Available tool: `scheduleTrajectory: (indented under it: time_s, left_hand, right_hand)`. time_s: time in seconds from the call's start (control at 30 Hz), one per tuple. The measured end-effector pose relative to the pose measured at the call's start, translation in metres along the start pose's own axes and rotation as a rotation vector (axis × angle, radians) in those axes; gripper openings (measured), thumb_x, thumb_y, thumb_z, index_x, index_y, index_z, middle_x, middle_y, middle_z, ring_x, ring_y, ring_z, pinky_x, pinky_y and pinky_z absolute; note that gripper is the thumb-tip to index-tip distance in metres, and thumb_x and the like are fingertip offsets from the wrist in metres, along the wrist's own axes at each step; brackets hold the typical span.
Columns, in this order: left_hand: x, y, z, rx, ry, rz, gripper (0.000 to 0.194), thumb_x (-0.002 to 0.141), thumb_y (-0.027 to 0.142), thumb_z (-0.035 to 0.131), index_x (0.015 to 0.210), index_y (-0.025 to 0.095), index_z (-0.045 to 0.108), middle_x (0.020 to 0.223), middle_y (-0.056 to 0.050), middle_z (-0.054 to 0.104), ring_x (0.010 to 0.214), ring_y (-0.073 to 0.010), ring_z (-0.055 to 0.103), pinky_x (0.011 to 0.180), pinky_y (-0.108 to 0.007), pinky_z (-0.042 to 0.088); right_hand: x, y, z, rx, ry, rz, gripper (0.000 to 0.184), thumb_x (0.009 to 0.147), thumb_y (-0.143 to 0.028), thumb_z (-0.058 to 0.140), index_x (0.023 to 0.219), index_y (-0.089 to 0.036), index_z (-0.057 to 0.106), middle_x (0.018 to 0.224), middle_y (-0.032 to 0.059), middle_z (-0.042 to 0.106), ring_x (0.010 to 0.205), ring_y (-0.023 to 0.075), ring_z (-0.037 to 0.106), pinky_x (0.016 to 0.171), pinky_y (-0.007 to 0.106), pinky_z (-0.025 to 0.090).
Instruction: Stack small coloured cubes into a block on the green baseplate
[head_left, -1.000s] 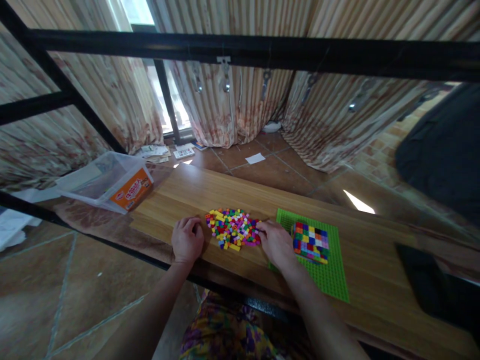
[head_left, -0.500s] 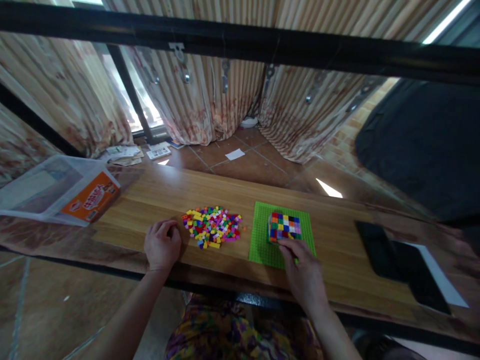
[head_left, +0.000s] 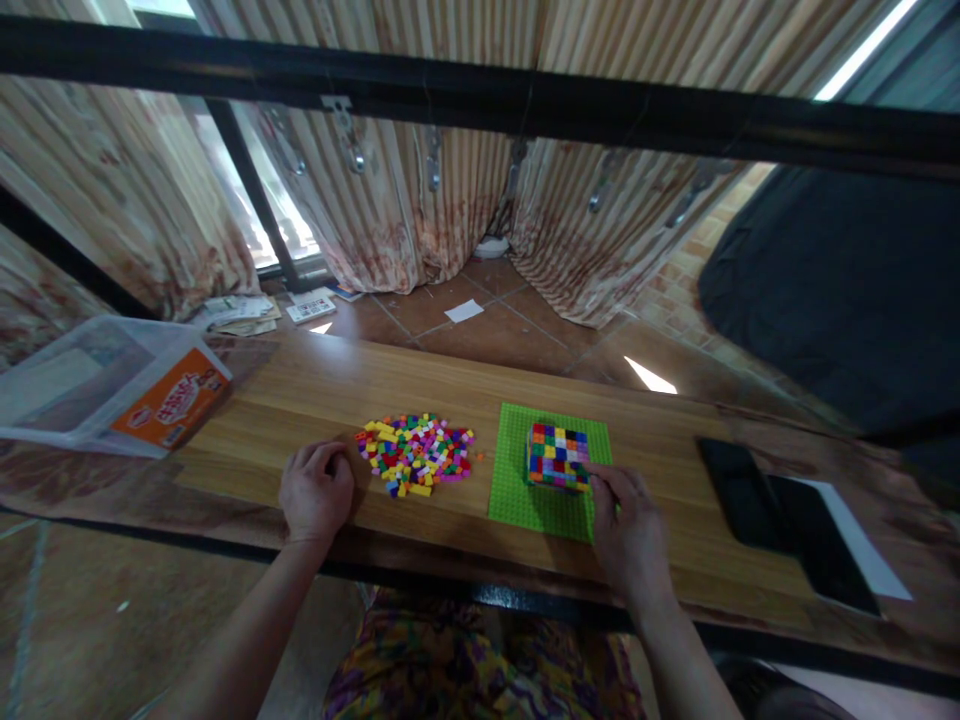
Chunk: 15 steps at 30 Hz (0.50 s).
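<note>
A block of stacked multicoloured toy bricks [head_left: 556, 455] stands on a green studded baseplate [head_left: 514, 490]. My right hand [head_left: 628, 520] is at the block's front right corner, its index fingertip touching the side and the thumb close by. Whatever its fingertips may pinch is hidden or too small to make out. A spread of small loose bricks [head_left: 416, 455] lies to the left of the baseplate. Just left of these bricks, my left hand [head_left: 316, 490] rests on the wooden table with its fingers curled in, and no object shows in it.
On the left end of the table [head_left: 255, 440] sits a clear plastic bin [head_left: 82, 400] with an orange label. Two dark flat slabs [head_left: 746, 490] lie at the right, one over a white sheet [head_left: 862, 540]. A black rail [head_left: 480, 95] crosses above, before striped curtains.
My right hand has shifted from the front edge of the brick block round to its right side, uncovering the front. The left hand stays curled in place. The whole view has moved slightly.
</note>
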<state>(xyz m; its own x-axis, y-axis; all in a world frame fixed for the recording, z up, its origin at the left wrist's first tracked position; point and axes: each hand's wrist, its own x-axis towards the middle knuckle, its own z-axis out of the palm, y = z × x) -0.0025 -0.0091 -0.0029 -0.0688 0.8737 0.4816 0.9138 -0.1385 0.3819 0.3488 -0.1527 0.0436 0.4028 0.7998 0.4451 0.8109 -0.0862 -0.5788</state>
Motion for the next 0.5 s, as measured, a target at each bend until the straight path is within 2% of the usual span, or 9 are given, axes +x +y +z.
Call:
scheduleTrajectory:
  time_s: [0.17, 0.5]
  left_hand:
    - [-0.001, 0.0, -0.001, -0.019, -0.015, -0.009, 0.024, 0.083, 0.023, 0.048, 0.087, 0.019, 0.071, 0.094, -0.009, 0.07, 0.092, -0.0248, 0.061, 0.085, -0.036, 0.047]
    - [-0.001, 0.002, -0.002, -0.019, -0.015, -0.02, 0.023, 0.081, 0.023, 0.048, 0.088, 0.019, 0.071, 0.096, -0.009, 0.07, 0.092, -0.0257, 0.06, 0.084, -0.037, 0.047]
  right_hand:
    - [0.005, 0.001, 0.003, -0.014, 0.007, -0.055, 0.027, 0.096, -0.03, 0.044, 0.096, -0.019, 0.068, 0.092, 0.0084, 0.066, 0.085, 0.0197, 0.064, 0.077, 0.034, 0.052]
    - [0.014, 0.01, 0.016, -0.108, -0.01, -0.28, 0.025, 0.095, -0.026, 0.049, 0.091, -0.021, 0.073, 0.094, 0.0059, 0.074, 0.089, 0.0206, 0.063, 0.086, 0.039, 0.05]
